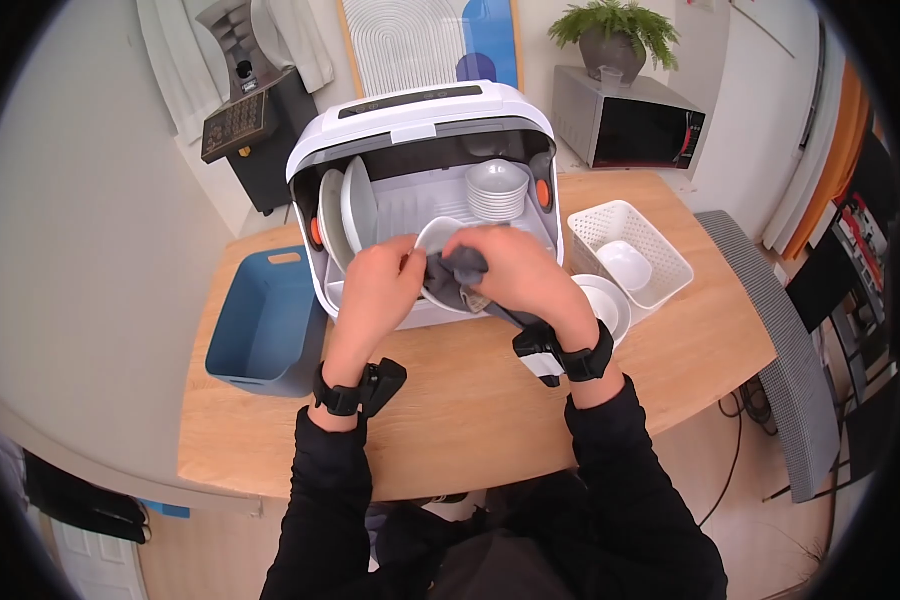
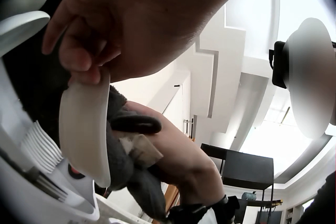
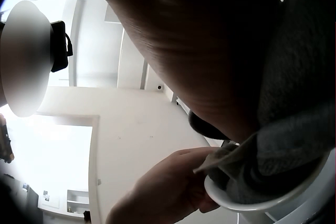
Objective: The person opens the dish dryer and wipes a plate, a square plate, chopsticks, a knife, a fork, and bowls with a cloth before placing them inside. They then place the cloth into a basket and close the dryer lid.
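Observation:
A white bowl (image 1: 436, 236) is held tilted in front of the open white dish cabinet (image 1: 420, 130). My left hand (image 1: 378, 288) pinches its rim between thumb and fingers, seen closely in the left wrist view, where the bowl's outer wall (image 2: 84, 129) shows. My right hand (image 1: 522, 268) grips a dark grey cloth (image 1: 452, 278), bunched inside the bowl; the right wrist view shows the cloth (image 3: 236, 179) against the inner rim. Within the cabinet, white plates (image 1: 359, 208) stand upright at left and a stack of small white bowls (image 1: 497, 192) sits at right.
On the wooden table (image 1: 450, 420), a blue bin (image 1: 238, 330) stands left of the cabinet. To the right are a white perforated basket (image 1: 675, 275) with a white bowl (image 1: 625, 265) inside and white dishware (image 1: 615, 308) beside it. Behind stands a microwave (image 1: 635, 125).

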`<state>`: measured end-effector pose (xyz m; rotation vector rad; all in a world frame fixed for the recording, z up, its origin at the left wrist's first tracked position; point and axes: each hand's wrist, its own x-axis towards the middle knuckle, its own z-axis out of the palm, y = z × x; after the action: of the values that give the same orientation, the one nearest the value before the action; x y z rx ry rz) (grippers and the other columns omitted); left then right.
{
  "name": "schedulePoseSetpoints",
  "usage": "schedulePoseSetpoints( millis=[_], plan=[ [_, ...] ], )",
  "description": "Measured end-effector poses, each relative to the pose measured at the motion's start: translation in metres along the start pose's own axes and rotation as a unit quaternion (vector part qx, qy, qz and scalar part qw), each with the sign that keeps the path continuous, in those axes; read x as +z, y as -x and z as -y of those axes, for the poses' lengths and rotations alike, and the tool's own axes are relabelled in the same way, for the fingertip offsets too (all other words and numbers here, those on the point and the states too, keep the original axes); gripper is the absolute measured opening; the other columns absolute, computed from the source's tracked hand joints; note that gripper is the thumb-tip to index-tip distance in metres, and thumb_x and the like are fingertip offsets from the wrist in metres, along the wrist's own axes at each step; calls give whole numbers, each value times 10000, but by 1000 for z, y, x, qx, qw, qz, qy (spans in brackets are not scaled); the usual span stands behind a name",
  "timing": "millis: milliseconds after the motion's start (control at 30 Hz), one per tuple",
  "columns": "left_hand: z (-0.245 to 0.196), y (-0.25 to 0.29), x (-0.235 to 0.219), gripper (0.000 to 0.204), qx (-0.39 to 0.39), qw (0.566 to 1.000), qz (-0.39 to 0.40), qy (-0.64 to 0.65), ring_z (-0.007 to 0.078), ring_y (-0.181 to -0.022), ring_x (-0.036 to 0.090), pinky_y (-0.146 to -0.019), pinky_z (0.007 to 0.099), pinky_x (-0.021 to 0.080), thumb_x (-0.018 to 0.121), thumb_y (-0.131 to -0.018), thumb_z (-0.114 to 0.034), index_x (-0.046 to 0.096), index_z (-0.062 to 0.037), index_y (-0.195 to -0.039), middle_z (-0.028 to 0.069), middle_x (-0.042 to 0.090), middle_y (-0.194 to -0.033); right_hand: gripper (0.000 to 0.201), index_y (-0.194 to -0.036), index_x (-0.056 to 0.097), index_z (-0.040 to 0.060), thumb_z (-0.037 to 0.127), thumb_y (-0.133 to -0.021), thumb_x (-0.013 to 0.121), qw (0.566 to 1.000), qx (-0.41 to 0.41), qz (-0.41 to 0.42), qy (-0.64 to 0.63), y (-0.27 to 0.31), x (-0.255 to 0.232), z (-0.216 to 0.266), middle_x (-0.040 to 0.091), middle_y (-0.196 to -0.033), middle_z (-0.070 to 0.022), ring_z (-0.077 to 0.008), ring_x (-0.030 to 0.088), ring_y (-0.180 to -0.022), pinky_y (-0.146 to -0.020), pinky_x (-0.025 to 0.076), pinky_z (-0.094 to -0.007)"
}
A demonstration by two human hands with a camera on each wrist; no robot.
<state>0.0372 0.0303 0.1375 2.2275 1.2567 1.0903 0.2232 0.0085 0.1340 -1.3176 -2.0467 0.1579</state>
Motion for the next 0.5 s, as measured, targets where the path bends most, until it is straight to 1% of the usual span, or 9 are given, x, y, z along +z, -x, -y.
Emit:
schedulePoseSetpoints(
  millis=[33, 133, 200, 233, 333, 367, 433, 467, 500],
  plan=[
    [-2, -2, -2, 231, 1, 1000, 0, -9, 442, -707, 577, -643, 477, 453, 526, -880, -158, 608, 44, -802, 246, 593, -700, 352, -1013, 652, 99, 0, -677, 676, 999, 5, 48, 14, 5, -1, 0, 677, -966, -117, -340, 631, -934, -792, 503, -400],
    [4, -16, 6, 230, 52, 995, 14, -88, 440, -710, 578, -662, 461, 468, 537, -877, -167, 636, 37, -838, 244, 600, -718, 314, -990, 655, 101, 32, -685, 677, 997, 21, 14, 78, 19, -17, -1, 678, -926, -119, -343, 633, -902, -779, 505, -407],
    [12, -34, 16, 249, 42, 998, -5, -50, 388, -665, 603, -637, 432, 482, 530, -885, -170, 649, 43, -836, 224, 608, -679, 289, -983, 653, 108, 53, -700, 673, 994, 40, -5, 101, 27, -41, -7, 676, -925, -121, -341, 634, -894, -768, 506, -406],
    [16, -44, 21, 258, 37, 999, -13, -31, 362, -643, 616, -624, 418, 489, 527, -890, -171, 656, 46, -835, 213, 612, -660, 299, -992, 650, 100, 58, -700, 699, 995, 48, -25, 84, 32, -57, -8, 674, -921, -131, -347, 632, -892, -767, 504, -400],
    [26, -83, 27, 253, -59, 992, 75, 84, 234, -588, 625, -555, 359, 493, 511, -891, -137, 656, 57, -964, 141, 631, -659, 302, -1006, 649, 83, 68, -718, 738, 987, 99, -82, 92, 45, -97, -39, 672, -917, -136, -332, 638, -890, -774, 502, -391],
    [26, -93, 33, 266, -76, 988, 62, 119, 204, -588, 618, -539, 340, 489, 509, -888, -126, 632, 61, -1032, 124, 633, -678, 305, -1013, 650, 78, 69, -724, 747, 985, 119, -91, 90, 49, -110, -54, 673, -926, -136, -324, 640, -895, -780, 501, -390],
    [28, -114, 47, 343, -110, 975, 35, 187, 144, -589, 604, -508, 301, 481, 505, -881, -104, 582, 68, -1168, 90, 635, -715, 299, -1016, 650, 75, 74, -733, 744, 970, 163, -93, 154, 58, -137, -81, 676, -956, -133, -313, 642, -917, -800, 503, -391],
    [31, -128, 51, 465, -142, 969, 63, 194, 144, -590, 602, -513, 280, 484, 503, -859, -71, 476, 76, -1300, 93, 647, -773, 296, -1005, 652, 68, 87, -726, 749, 963, 176, -93, 179, 64, -147, -102, 677, -983, -139, -316, 641, -934, -817, 505, -394],
    [34, -138, 58, 434, -155, 965, 63, 201, 141, -581, 597, -506, 279, 479, 497, -859, -68, 494, 80, -1267, 90, 644, -762, 288, -982, 663, 84, 136, -716, 761, 955, 197, -92, 200, 70, -157, -109, 675, -958, -145, -318, 626, -973, -831, 498, -398]
  ],
)
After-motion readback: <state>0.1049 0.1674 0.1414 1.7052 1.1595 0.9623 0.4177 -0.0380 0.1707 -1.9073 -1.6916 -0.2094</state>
